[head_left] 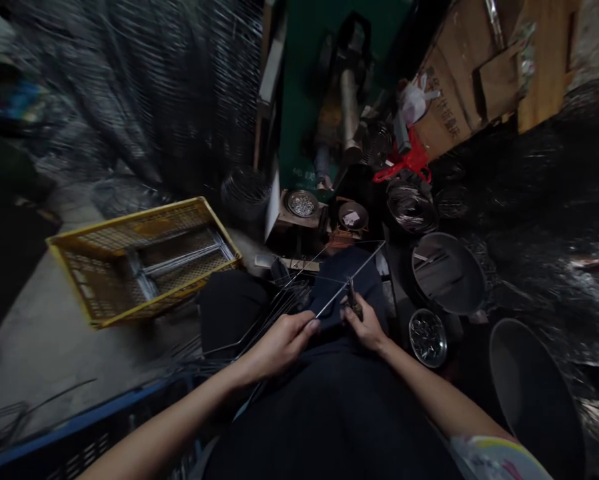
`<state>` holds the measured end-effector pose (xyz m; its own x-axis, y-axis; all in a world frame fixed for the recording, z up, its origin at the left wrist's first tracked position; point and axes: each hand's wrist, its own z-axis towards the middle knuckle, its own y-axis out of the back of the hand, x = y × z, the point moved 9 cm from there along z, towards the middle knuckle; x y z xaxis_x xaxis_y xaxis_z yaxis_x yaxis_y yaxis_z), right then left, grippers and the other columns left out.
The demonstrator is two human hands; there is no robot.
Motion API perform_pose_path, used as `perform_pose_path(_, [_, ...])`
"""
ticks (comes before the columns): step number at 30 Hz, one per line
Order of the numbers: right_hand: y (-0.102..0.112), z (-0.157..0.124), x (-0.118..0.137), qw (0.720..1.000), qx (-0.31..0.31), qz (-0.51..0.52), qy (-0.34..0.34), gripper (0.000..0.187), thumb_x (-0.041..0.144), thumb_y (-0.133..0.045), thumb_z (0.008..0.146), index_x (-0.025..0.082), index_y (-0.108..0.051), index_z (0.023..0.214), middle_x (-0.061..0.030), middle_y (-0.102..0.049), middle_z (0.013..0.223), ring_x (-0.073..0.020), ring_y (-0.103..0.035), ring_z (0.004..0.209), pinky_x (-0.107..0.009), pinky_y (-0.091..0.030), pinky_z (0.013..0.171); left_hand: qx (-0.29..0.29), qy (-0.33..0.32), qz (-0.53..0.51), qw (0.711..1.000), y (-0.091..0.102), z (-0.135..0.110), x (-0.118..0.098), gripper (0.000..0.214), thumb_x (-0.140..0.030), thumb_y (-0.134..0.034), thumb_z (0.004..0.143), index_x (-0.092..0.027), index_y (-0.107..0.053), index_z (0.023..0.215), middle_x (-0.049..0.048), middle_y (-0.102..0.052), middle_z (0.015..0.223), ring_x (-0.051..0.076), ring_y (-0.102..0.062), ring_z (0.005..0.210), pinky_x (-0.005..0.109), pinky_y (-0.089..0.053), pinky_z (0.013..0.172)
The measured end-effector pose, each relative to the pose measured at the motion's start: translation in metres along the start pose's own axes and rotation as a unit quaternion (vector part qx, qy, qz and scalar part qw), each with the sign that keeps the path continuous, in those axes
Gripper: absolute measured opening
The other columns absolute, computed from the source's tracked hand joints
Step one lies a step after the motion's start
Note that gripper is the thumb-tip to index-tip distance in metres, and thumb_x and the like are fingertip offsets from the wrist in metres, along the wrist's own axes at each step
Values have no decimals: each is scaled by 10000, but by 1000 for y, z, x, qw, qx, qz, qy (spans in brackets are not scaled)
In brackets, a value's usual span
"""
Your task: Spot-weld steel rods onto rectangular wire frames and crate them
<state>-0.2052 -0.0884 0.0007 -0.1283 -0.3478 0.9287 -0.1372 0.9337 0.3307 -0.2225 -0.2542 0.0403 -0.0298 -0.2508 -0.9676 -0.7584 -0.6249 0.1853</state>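
Observation:
A thin metal wire frame [363,265] with straight sides and a sharp corner extends over my lap. My left hand [290,339] is closed on its near end, thumb laid along the wire. My right hand [365,325] is wrapped around a dark hand tool that looks like pliers [351,293]. The tool's tip meets the wire partway along; whether its jaws bite on it is too dim to tell. More bent wires [274,312] lie across my left thigh, beneath and beside my left hand.
To the left is a yellow plastic crate [99,325] containing bundled metal rods. A blue crate [87,420] sits at lower left. On the right are a bowl of small metal pieces [427,337], a wide round pan [454,283] and a dark bucket [534,393]. A green machine [299,133] stands ahead.

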Motion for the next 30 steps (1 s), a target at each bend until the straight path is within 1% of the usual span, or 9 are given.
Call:
perform_pose_path(4, [-20,23,-6,995,-45,68,51,333,523,-450,929,213,-437,1050,-8,-525,751,-159,-521,652,-305,-457,667,-16,18,-11,1000,12,-5,1,375,-440,-326,976,-173,-486,766,-38,-405,639,110,-351,584,230,-279,550])
perform_pose_path(6, [-18,24,0,998,-30,40,39,324,508,-437,937,207,-439,1058,-8,-525,750,-159,-517,654,-303,-453,669,-33,14,12,999,14,-6,3,360,-421,-324,977,-179,-475,759,-36,-408,634,111,-355,576,234,-277,553])
perform_pose_path(11, [33,-1,32,980,90,-159,-78,245,438,-473,936,198,-491,888,-2,-526,774,-149,-484,700,-274,-418,674,-17,-1,94,995,-15,7,12,226,-321,-321,963,-206,-431,804,-50,-356,581,111,-279,499,266,-201,520])
perform_pose_path(15, [65,-17,45,959,129,-213,-132,221,407,-522,904,193,-501,851,-3,-546,796,-156,-492,722,-284,-419,699,11,4,133,991,-31,17,9,165,-283,-323,940,-210,-409,819,-53,-342,573,112,-243,494,273,-179,517])
perform_pose_path(17, [57,-12,42,970,102,-195,-104,224,413,-513,910,195,-499,859,-3,-539,788,-156,-491,718,-285,-420,699,1,1,120,993,-22,17,0,229,-318,-307,958,-209,-405,782,-49,-352,575,111,-278,497,261,-203,517])
perform_pose_path(20, [25,4,25,994,25,-98,-32,256,455,-450,942,202,-482,964,-2,-522,759,-152,-496,678,-280,-433,672,-19,-7,89,996,1,12,-12,329,-379,-299,975,-204,-408,719,-44,-368,581,109,-327,513,246,-242,527])
perform_pose_path(24, [-1,15,7,999,-31,-7,2,299,486,-402,950,210,-435,1060,5,-515,731,-154,-510,632,-284,-445,651,-43,6,93,995,15,5,-9,333,-377,-313,976,-199,-427,719,-44,-392,572,108,-362,511,247,-253,535])
perform_pose_path(26, [7,14,14,998,7,-59,-22,253,459,-430,944,213,-467,989,8,-517,732,-152,-503,647,-277,-431,649,-48,15,102,994,11,6,-2,311,-362,-317,977,-201,-431,736,-46,-393,569,108,-365,506,249,-251,534])
perform_pose_path(30, [47,1,39,975,89,-193,-66,181,385,-536,899,209,-512,861,9,-548,732,-154,-500,688,-265,-403,663,-34,8,107,994,-1,11,-1,289,-352,-323,977,-205,-428,751,-52,-377,568,106,-332,492,251,-237,517])
